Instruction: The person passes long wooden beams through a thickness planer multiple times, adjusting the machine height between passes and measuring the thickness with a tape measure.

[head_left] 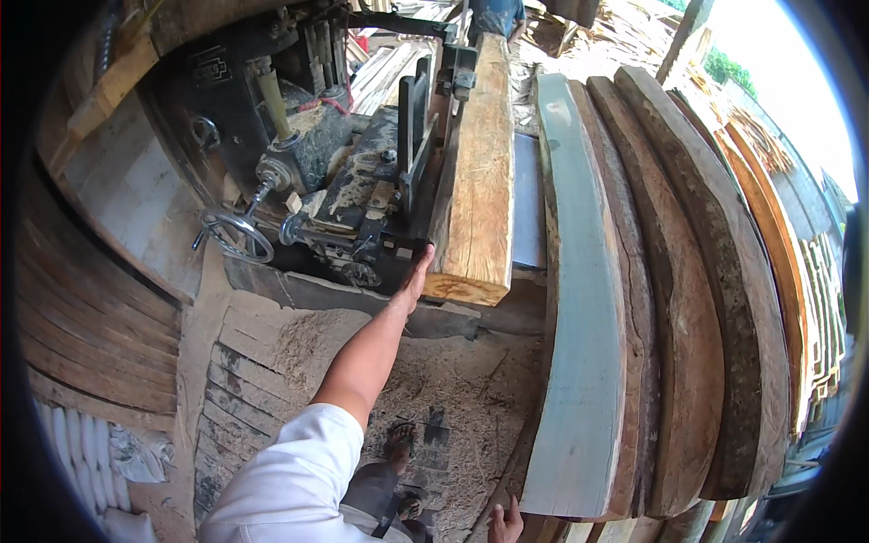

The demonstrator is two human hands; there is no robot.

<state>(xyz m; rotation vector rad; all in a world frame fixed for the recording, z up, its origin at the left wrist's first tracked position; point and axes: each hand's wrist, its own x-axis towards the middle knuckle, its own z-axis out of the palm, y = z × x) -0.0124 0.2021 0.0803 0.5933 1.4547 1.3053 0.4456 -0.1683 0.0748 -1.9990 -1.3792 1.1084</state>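
A thick squared timber beam point(475, 181) lies lengthwise on the saw machine's bed, its cut end facing me. My left hand point(416, 279) reaches out with fingers stretched and rests flat along the left side of that near end, not wrapped round it. Low in the view, my right hand point(505, 524) shows only in part, beside the near end of a pale bluish plank point(575, 299). Its visible fingers are apart and hold nothing that I can see; whether it touches the plank I cannot tell.
Left of the beam stands a dark saw machine point(244, 100) with a metal handwheel point(237, 237) and upright guide posts point(415, 127). Bark-edged slabs point(674, 271) are stacked at right. Sawdust point(317, 342) covers the floor. Another person point(496, 16) stands beyond the beam's far end.
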